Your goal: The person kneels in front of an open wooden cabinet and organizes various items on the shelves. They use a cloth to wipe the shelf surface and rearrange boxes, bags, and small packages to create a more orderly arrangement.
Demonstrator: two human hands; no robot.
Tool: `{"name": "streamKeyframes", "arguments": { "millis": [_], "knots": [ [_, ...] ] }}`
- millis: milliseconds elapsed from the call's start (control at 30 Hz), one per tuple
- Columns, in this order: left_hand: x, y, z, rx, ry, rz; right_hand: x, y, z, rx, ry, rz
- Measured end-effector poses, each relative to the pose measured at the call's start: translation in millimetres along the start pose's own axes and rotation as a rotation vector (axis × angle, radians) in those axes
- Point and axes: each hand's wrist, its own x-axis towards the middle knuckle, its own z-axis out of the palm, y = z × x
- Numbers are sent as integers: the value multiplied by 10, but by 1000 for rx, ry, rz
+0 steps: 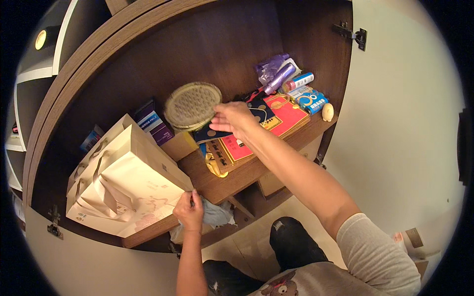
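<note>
My right hand (235,120) holds the rim of a round, woven-looking tray or lid (193,105), which is tilted and slightly blurred above the shelf. Beneath that hand lies a stack of red and gold paper bags (285,114), with a dark blue bag (261,111) that has gold dots and a cord handle. My left hand (189,212) is closed at the lower right corner of a cream paper gift bag (155,166). Ribbon handles hang from this bag, which leans at the left of the shelf. A small brown box (180,147) sits between the bag and the stack.
Purple boxes (157,127) stand behind the cream bag. At the right lie a purple packet (279,77), a blue-and-white roll (301,81), a blue pack (313,100) and a small beige figurine (327,112). Open cabinet doors (400,129) flank the wooden shelf (211,187); grey cloth (218,214) lies below.
</note>
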Motion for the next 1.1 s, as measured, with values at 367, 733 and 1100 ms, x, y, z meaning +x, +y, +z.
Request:
{"name": "streamKeyframes", "arguments": {
  "millis": [367,733,1100],
  "knots": [
    [10,-9,-6,17,24,39,441,-166,1195,-39,-50,-154],
    [17,0,0,16,38,49,410,150,1375,-194,79,-259],
    [34,29,31,-35,36,59,340,25,677,113,-123,-110]
  ]
}}
